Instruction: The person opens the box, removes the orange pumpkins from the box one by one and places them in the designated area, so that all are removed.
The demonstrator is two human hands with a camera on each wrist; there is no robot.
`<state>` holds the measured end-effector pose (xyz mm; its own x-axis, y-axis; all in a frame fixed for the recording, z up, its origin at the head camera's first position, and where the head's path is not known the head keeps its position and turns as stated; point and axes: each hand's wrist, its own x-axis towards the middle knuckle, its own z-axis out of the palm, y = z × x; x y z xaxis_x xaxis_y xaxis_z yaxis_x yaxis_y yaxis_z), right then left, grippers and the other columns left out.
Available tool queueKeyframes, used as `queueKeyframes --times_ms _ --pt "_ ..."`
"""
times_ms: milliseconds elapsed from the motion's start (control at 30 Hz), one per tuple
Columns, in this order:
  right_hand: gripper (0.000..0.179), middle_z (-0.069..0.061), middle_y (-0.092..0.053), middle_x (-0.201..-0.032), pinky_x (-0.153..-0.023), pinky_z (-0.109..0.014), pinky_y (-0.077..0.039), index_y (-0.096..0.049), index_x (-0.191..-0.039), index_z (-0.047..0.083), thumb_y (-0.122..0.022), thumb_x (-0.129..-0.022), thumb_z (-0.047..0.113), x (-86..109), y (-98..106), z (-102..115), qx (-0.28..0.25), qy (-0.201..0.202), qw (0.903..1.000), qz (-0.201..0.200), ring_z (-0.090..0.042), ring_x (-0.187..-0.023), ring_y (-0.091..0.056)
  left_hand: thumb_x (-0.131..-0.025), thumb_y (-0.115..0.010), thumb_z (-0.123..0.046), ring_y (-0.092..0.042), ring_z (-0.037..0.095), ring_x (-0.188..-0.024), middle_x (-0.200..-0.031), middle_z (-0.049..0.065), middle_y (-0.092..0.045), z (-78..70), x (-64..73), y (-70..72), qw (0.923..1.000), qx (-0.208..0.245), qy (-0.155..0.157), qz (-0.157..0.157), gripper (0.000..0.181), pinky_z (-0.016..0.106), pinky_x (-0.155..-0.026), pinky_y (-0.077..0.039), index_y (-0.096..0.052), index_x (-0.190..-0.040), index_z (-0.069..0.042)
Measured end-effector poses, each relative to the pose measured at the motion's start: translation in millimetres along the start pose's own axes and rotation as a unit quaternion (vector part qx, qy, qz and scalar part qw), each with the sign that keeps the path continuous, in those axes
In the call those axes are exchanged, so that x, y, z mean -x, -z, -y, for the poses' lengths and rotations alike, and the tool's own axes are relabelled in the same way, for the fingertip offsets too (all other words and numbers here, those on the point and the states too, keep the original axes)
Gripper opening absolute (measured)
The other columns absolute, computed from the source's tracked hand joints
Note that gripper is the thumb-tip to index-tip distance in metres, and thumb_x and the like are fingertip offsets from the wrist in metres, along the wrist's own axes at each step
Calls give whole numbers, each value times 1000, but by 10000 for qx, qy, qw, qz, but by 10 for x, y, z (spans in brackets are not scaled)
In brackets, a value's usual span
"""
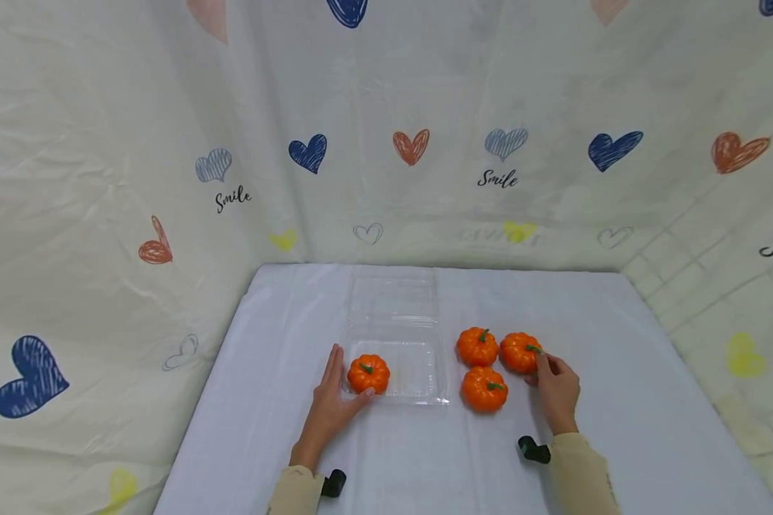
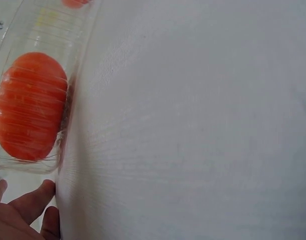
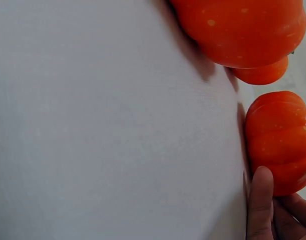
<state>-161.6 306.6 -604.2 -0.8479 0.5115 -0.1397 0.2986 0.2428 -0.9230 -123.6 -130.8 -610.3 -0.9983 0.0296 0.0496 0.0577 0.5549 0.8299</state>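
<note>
A clear plastic clamshell container (image 1: 419, 372) lies with its lid folded back, one small orange pumpkin (image 1: 368, 374) in the left part of its base. My left hand (image 1: 335, 409) is at its left front corner, fingers straight along the left side, thumb spread over the front edge. To the right of the container, my right hand (image 1: 559, 390) holds another small pumpkin (image 1: 519, 352) by its right side, a finger near the green stem and the thumb (image 3: 262, 195) against its near side. This pumpkin appears low at the cloth.
Two more pumpkins stand beside the held one: one to its left (image 1: 477, 347), one in front (image 1: 484, 390). A white cloth (image 1: 283, 315) covers the table. Heart-printed curtains (image 1: 386, 193) hang behind and at both sides. Each wrist carries a small black device (image 1: 533, 450).
</note>
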Motion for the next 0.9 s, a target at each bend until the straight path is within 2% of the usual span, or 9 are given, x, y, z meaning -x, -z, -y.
queueKeyframes --times_ms 100,233,367,433,500,567,633,733,900 --pt "63 -24 -62 -131 -66 -9 -53 -58 -146 -7 -48 -112 45 19 -29 -35 18 69 9999 -107 -2 -65 -64 -89 -76 -67 -44 38 -151 -180 -2 -12 -5 11 4 10000 -5 58 28 115 77 -116 -30 -17 -174 -16" --pt "67 -23 -63 -131 -64 -10 -52 -59 -146 -5 -45 -112 51 53 -47 -23 68 42 9996 -274 -2 -65 -63 -89 -76 -66 -44 39 -151 -180 -2 -12 -11 24 4 9999 23 98 49 115 77 -115 -30 -18 -173 -16" --pt "66 -22 -62 -125 -63 -12 -51 -58 -146 -6 -43 -112 50 74 -59 39 -56 -38 9988 -476 -5 -65 -63 -88 -77 -68 -45 37 -151 -180 -4 -11 -1 22 0 9999 -38 125 35 115 77 -116 -29 -18 -174 -18" --pt "64 -22 -61 -125 -74 -16 -52 -56 -147 -6 -41 -112 45 92 -63 78 -113 -108 9983 -567 -11 -78 -65 -88 -76 -69 -44 36 -151 -179 -6 -11 4 15 0 9999 -67 131 19 115 77 -116 -30 -18 -174 -19" --pt "63 -24 -60 -132 -93 -26 -53 -54 -150 -5 -39 -112 43 103 -60 114 -184 -197 9977 -623 -22 -102 -65 -87 -76 -70 -44 35 -151 -179 -8 -11 6 6 0 9998 -89 163 17 116 77 -116 -28 -18 -174 -20" --pt "63 -25 -56 -144 -110 -39 -48 -49 -155 -4 -38 -112 41 119 -54 159 -286 -307 9971 -642 -32 -125 -56 -87 -76 -70 -44 35 -151 -179 -7 -11 5 4 0 9998 -77 164 18 116 78 -117 -26 -18 -174 -20" --pt "64 -24 -45 -160 -123 -52 -36 -42 -161 -1 -37 -113 40 122 -42 198 -386 -365 9966 -627 -39 -145 -42 -87 -77 -69 -45 36 -151 -179 -6 -12 4 4 0 9999 -59 134 17 116 79 -116 -26 -18 -174 -19" --pt "65 -20 -32 -171 -128 -55 -26 -34 -167 4 -38 -113 41 137 -18 256 -529 -340 9961 -625 -39 -156 -29 -87 -77 -68 -45 36 -150 -179 -5 -12 1 11 -2 9999 -42 136 8 116 79 -116 -26 -19 -174 -19" --pt "67 -12 -19 -177 -131 -51 -14 -27 -171 11 -41 -112 41 208 8 384 -765 35 9951 -627 -35 -161 -18 -87 -78 -68 -45 36 -151 -179 -6 -12 -6 19 0 9999 -34 140 -2 115 79 -117 -25 -19 -174 -20"
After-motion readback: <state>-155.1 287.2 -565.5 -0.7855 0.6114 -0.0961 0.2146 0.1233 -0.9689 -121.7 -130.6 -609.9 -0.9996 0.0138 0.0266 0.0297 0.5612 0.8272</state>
